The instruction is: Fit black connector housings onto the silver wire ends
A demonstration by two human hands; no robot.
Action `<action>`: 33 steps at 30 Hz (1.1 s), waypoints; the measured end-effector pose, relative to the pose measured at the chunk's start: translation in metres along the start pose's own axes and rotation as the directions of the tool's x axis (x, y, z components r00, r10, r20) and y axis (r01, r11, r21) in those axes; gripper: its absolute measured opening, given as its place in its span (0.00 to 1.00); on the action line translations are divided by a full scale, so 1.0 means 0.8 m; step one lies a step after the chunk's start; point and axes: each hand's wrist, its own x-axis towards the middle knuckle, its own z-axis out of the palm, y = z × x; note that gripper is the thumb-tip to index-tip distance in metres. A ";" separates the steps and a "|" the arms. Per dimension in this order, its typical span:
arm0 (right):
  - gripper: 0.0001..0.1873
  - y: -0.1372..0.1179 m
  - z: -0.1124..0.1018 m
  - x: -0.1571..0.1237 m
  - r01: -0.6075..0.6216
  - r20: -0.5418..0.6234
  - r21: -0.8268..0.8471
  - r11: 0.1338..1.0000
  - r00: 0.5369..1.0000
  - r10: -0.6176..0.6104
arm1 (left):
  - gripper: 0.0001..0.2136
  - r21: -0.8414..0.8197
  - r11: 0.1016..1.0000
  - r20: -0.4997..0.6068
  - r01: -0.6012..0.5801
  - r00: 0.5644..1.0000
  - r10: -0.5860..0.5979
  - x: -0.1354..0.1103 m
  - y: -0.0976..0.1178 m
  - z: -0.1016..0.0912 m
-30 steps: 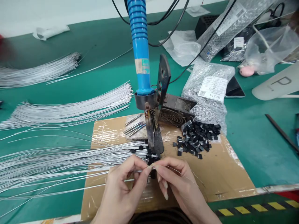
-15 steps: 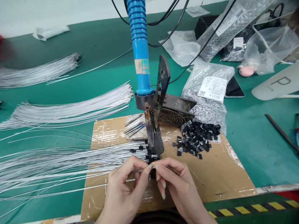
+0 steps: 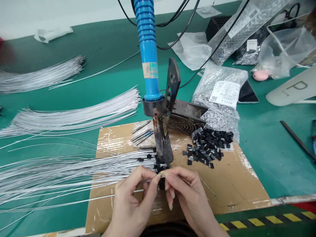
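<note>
Over the front middle of the cardboard, my left hand [image 3: 134,202] pinches a thin wire [image 3: 145,180] between thumb and forefinger. My right hand [image 3: 189,196] meets it fingertip to fingertip, pinching at the same spot, while fine strands stick out to the right past its fingers. The exact piece between the fingertips is mostly hidden. Just beyond them lie small black connectors [image 3: 161,167] on the ends of a spread of white wires [image 3: 74,171]. Above these, a blue-handled soldering iron [image 3: 149,65] points down in a dark metal holder [image 3: 172,79].
Loose black connectors [image 3: 209,144] are heaped on the cardboard [image 3: 234,184] at right. Metal rods [image 3: 142,136] lie behind the wires. Two more wire bundles [image 3: 81,113] rest at left. A bubble-wrap bag [image 3: 217,95], a phone [image 3: 248,92] and a white cup [image 3: 293,87] stand farther right.
Both hands stay almost in place, still pinching together. The lower fingers of my right hand have shifted very slightly left.
</note>
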 end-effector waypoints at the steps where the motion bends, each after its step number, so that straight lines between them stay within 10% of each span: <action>1: 0.14 0.001 0.001 0.000 0.002 -0.003 0.006 1.000 1.000 -0.002 | 0.08 -0.001 1.000 -0.002 0.002 1.000 -0.002 0.000 0.000 0.001; 33: 0.06 -0.002 0.001 -0.002 0.155 0.001 -0.207 0.966 0.987 -0.158 | 0.06 -0.024 1.000 -0.081 0.000 0.997 -0.001 0.004 0.006 -0.001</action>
